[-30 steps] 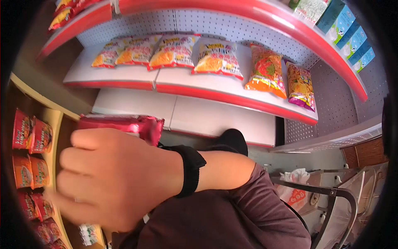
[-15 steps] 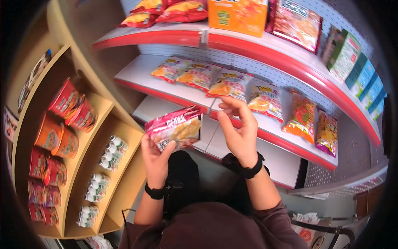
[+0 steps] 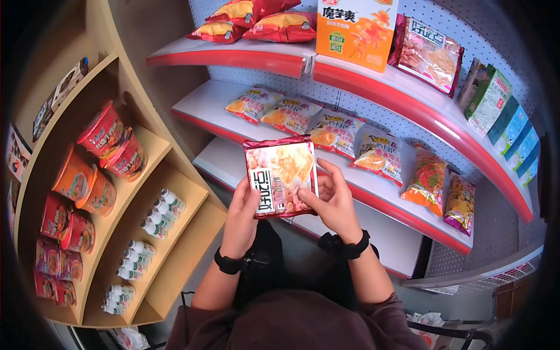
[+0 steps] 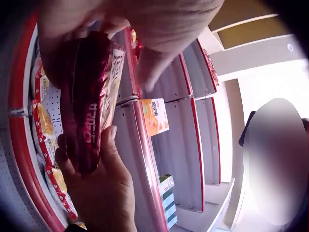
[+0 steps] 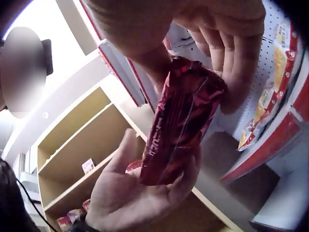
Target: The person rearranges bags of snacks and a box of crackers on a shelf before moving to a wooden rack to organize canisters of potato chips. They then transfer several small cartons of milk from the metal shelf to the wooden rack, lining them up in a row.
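Observation:
Both hands have a dark red biscuit packet (image 3: pixel 283 175) between them, in front of the body. Its printed front, with large dark lettering and pictures of biscuits and nuts, faces up in the head view. My right hand (image 3: pixel 337 204) pinches the right side, thumb on the front and fingers behind. My left hand (image 3: pixel 240 219) holds the opposite side, its fingers curled behind the edge. In the right wrist view, the left thumb (image 5: pixel 126 145) stands off from the packet. Both wrist views show the packet's shiny red narrow side (image 4: pixel 87 111).
Snack bags (image 3: pixel 335 133) lie along a white shelf (image 3: pixel 201 108) with a red edge, beyond the hands. Above are an orange box (image 3: pixel 356 32) and a similar biscuit packet (image 3: pixel 429 52). A wooden rack (image 3: pixel 154 137) at left bears noodle tubs (image 3: pixel 99 195) and small white-capped bottles (image 3: pixel 154 221).
A second ago a hand passed close to the head camera beside the packet. Then the left hand alone held the packet; now the right hand grips it too, and its front faces up.

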Available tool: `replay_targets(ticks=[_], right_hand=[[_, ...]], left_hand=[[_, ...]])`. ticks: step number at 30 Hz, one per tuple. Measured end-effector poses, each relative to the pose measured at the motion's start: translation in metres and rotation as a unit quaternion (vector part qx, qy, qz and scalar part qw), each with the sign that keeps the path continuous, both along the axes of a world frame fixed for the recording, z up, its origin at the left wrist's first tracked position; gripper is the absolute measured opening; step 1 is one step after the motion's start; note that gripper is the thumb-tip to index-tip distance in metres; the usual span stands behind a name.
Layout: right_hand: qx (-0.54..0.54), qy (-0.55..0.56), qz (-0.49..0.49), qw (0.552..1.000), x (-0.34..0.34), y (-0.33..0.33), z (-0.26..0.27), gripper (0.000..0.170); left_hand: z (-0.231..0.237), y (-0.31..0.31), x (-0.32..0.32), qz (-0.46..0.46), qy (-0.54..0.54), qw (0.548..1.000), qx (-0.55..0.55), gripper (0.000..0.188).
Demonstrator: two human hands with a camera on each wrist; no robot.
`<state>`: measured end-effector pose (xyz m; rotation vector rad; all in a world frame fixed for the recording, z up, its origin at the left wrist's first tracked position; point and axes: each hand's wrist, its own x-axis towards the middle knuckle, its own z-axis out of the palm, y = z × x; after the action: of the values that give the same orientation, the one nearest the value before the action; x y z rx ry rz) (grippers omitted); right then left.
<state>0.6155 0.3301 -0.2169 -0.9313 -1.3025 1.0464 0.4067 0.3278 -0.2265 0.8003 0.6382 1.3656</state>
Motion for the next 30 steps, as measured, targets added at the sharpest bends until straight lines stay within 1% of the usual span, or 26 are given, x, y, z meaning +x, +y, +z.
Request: replay_targets(ticks=[1, 2, 3, 4, 5, 6, 7, 9, 10, 13, 14, 16, 17, 19, 21, 23, 24, 25, 27, 29, 30], right_hand=[[-0.021, 0.047, 0.005, 0.999, 0.001, -0.001, -0.001, 0.083], [-0.034, 0.053, 0.022, 0.998, 0.004, 0.0, -0.006, 0.091], [-0.032, 0.05, 0.024, 0.998, 0.006, -0.002, -0.008, 0.093], [-0.03, 0.046, 0.029, 0.998, 0.006, -0.005, -0.011, 0.096], [-0.029, 0.043, 0.034, 0.998, 0.006, -0.006, -0.014, 0.098], [0.005, -0.015, -0.004, 1.0, 0.008, -0.006, -0.018, 0.111], [0.036, -0.067, -0.045, 0.996, 0.009, -0.007, -0.018, 0.114], [0.094, -0.171, -0.127, 0.972, 0.013, -0.01, -0.012, 0.121], [0.102, -0.178, -0.135, 0.969, 0.014, -0.013, -0.007, 0.123], [0.137, -0.275, -0.097, 0.947, 0.015, -0.017, 0.005, 0.116], [0.124, -0.211, -0.069, 0.967, 0.011, -0.019, 0.009, 0.108], [0.186, -0.274, -0.082, 0.94, 0.009, -0.022, 0.008, 0.104], [0.217, -0.308, -0.094, 0.922, 0.01, -0.023, 0.009, 0.102], [0.235, -0.343, -0.069, 0.907, 0.008, -0.03, 0.019, 0.08], [0.189, -0.364, -0.003, 0.912, 0.008, -0.032, 0.019, 0.069], [0.181, -0.313, 0.012, 0.932, 0.011, -0.034, 0.024, 0.06], [0.214, -0.323, 0.0, 0.922, 0.015, -0.034, 0.026, 0.058], [0.219, -0.341, -0.008, 0.914, 0.022, -0.035, 0.033, 0.057], [0.227, -0.376, -0.019, 0.898, 0.038, -0.043, 0.056, 0.057], [0.253, -0.412, -0.059, 0.873, 0.062, -0.052, 0.094, 0.055], [0.309, -0.419, -0.083, 0.85, 0.074, -0.054, 0.117, 0.056]], left_hand=[[0.003, -0.001, 0.002, -0.002, 0.064, 0.997, 0.052, 0.069], [0.009, -0.006, 0.004, -0.005, 0.127, 0.986, 0.105, 0.076], [0.012, -0.007, 0.006, -0.006, 0.188, 0.969, 0.157, 0.083], [0.007, -0.001, 0.004, 0.012, 0.178, 0.972, 0.153, 0.097], [0.01, 0.002, -0.002, 0.014, 0.201, 0.965, 0.169, 0.097], [0.014, 0.005, -0.009, 0.017, 0.225, 0.957, 0.184, 0.097], [0.019, 0.006, -0.015, 0.02, 0.247, 0.948, 0.198, 0.096], [0.03, 0.008, -0.018, 0.024, 0.247, 0.949, 0.196, 0.097], [0.033, 0.009, -0.019, 0.018, 0.249, 0.949, 0.192, 0.098], [0.038, 0.007, -0.019, -0.003, 0.254, 0.952, 0.171, 0.096], [0.036, 0.007, -0.019, -0.018, 0.254, 0.953, 0.167, 0.096], [0.037, 0.003, -0.015, -0.047, 0.243, 0.954, 0.167, 0.095], [0.037, 0.002, -0.016, -0.049, 0.28, 0.941, 0.183, 0.095], [0.031, 0.001, -0.014, -0.061, 0.292, 0.934, 0.195, 0.095], [0.026, -0.001, -0.009, -0.067, 0.287, 0.931, 0.216, 0.093], [0.02, -0.003, -0.007, -0.076, 0.275, 0.93, 0.232, 0.093], [0.019, -0.004, -0.007, -0.075, 0.253, 0.936, 0.231, 0.093], [0.018, -0.005, -0.007, -0.058, 0.26, 0.934, 0.24, 0.093], [0.016, -0.005, -0.011, -0.021, 0.298, 0.913, 0.276, 0.091], [0.01, -0.006, -0.019, -0.007, 0.304, 0.92, 0.248, 0.086], [0.007, -0.007, -0.022, 0.0, 0.307, 0.923, 0.233, 0.083]])
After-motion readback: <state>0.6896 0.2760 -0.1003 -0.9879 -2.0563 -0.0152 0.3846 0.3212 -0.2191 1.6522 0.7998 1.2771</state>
